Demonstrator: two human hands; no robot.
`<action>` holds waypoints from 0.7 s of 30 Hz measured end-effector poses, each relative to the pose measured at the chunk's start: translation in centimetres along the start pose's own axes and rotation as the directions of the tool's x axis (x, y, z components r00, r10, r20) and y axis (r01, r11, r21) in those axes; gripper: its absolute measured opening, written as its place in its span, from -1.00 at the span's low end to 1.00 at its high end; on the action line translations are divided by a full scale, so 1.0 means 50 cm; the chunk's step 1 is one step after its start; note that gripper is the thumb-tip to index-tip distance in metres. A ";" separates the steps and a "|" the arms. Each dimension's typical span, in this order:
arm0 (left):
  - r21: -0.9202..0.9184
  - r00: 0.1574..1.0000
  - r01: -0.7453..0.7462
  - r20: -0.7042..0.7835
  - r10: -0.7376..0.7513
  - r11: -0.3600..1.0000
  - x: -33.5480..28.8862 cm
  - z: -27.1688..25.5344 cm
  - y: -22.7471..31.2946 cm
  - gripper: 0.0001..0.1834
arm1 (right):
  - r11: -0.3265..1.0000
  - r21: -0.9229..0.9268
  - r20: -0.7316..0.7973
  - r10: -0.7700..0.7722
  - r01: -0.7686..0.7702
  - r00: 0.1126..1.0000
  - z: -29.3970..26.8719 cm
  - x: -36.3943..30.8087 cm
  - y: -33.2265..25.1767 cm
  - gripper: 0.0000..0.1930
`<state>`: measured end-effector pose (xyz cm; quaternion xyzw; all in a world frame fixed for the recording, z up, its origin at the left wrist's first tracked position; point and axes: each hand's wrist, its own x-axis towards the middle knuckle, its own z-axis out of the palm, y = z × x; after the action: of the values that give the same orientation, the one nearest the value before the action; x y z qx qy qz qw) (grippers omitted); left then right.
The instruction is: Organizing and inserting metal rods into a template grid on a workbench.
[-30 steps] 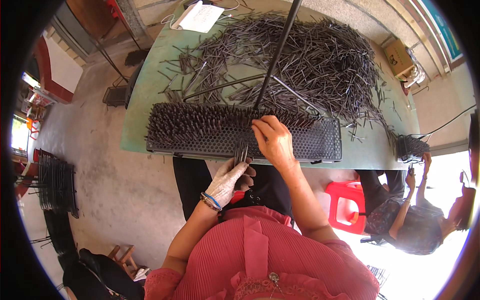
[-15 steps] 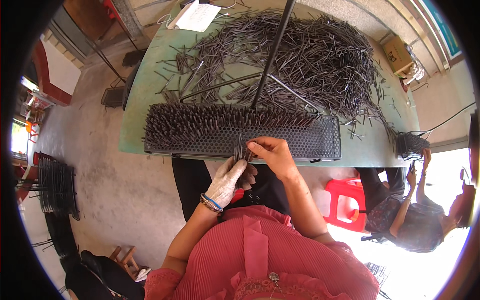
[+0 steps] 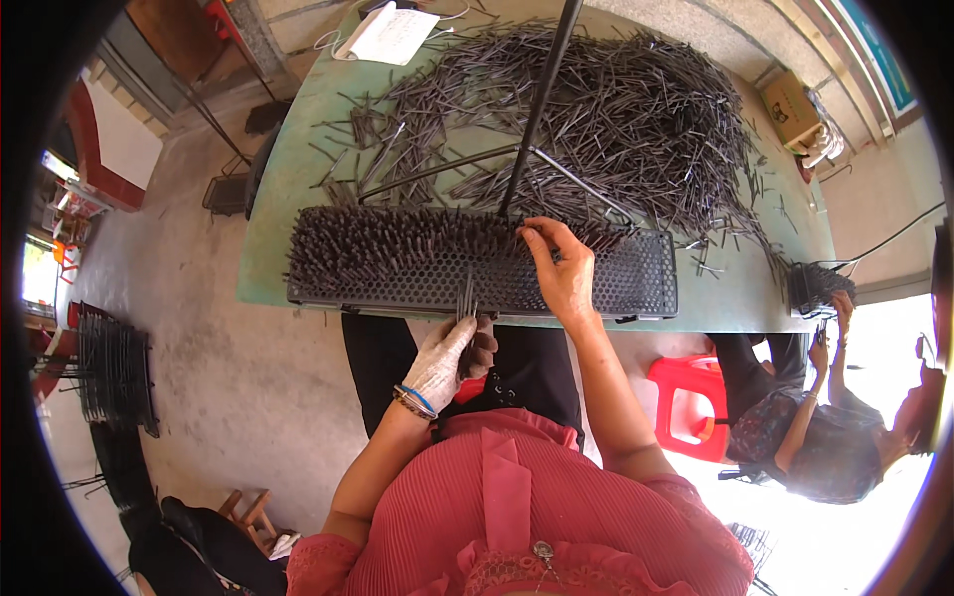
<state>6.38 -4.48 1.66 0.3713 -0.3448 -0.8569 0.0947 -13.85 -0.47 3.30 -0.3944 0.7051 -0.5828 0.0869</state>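
Note:
My left hand point(image 3: 444, 360), in a pale knit glove, is closed round a small bundle of thin dark rods point(image 3: 466, 298) at the table's front edge. My bare right hand point(image 3: 564, 273) reaches over a black perforated rack point(image 3: 641, 281), thumb and fingers pinched on a thin dark rod mostly hidden by the fingertips. Rods of the same kind stand upright point(image 3: 373, 243) in the rack's holes, dense across the left and along the back. Bare holes show along the front and at the right end.
Behind the rack, a big loose pile of rods point(image 3: 636, 124) covers much of the green table point(image 3: 283, 204). A black pole point(image 3: 545, 94) with braces rises from the rack. A notebook point(image 3: 391, 36) lies far left. At right, a person point(image 3: 810, 437) works beside a red stool point(image 3: 686, 407).
My right hand has moved from the bundle in my left hand up to the back rows of the rack. The left hand, still gripping the rods, has dropped slightly.

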 end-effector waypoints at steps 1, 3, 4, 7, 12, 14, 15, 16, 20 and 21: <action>-0.020 1.000 0.000 -0.005 0.000 1.000 -0.001 0.000 0.000 -0.68 | 1.000 0.000 -0.025 -0.024 0.024 0.999 0.000 0.000 0.001 -0.82; -0.009 1.000 -0.004 0.003 0.004 1.000 0.000 -0.003 0.001 -0.68 | 0.999 -0.026 -0.003 -0.035 0.035 0.999 -0.001 0.005 -0.003 -0.82; 0.002 1.000 -0.009 0.010 0.009 1.000 0.000 -0.005 0.000 -0.68 | 0.998 -0.052 0.019 -0.046 0.047 0.999 -0.001 0.008 -0.004 -0.82; 0.019 0.999 -0.019 0.047 0.018 1.000 0.001 -0.008 0.001 -0.68 | 0.994 -0.065 0.043 -0.082 0.085 0.996 -0.005 0.014 -0.006 -0.83; 0.020 0.999 -0.014 0.046 0.013 1.000 0.000 -0.005 0.006 -0.66 | 0.993 -0.052 0.108 -0.099 0.105 0.989 -0.005 0.020 0.000 -0.84; 0.020 0.999 -0.019 0.046 0.018 1.000 0.002 -0.006 0.005 -0.66 | 0.992 -0.046 0.116 -0.113 0.118 0.987 -0.006 0.019 0.002 -0.84; 0.026 0.998 -0.021 0.058 0.019 0.999 0.002 -0.009 0.005 -0.65 | 0.983 -0.083 0.131 -0.151 0.162 0.980 -0.008 0.017 -0.005 -0.85; 0.032 0.997 -0.023 0.070 0.020 0.999 0.003 -0.012 0.005 -0.65 | 0.971 -0.119 0.147 -0.188 0.206 0.971 -0.008 0.016 -0.008 -0.85; 0.037 0.998 -0.024 0.063 0.022 0.999 0.002 -0.009 0.009 -0.64 | 0.974 -0.146 0.124 -0.158 0.176 0.980 -0.010 0.013 -0.005 -0.85; 0.026 0.998 -0.017 0.060 0.016 1.000 0.003 -0.011 0.008 -0.64 | 0.971 -0.152 0.102 -0.169 0.183 0.980 -0.012 0.012 -0.002 -0.85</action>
<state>6.62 -5.12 1.57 0.3437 -0.3620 -0.8622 0.0863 -14.55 -0.45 3.80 -0.4865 0.7076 -0.5113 0.0339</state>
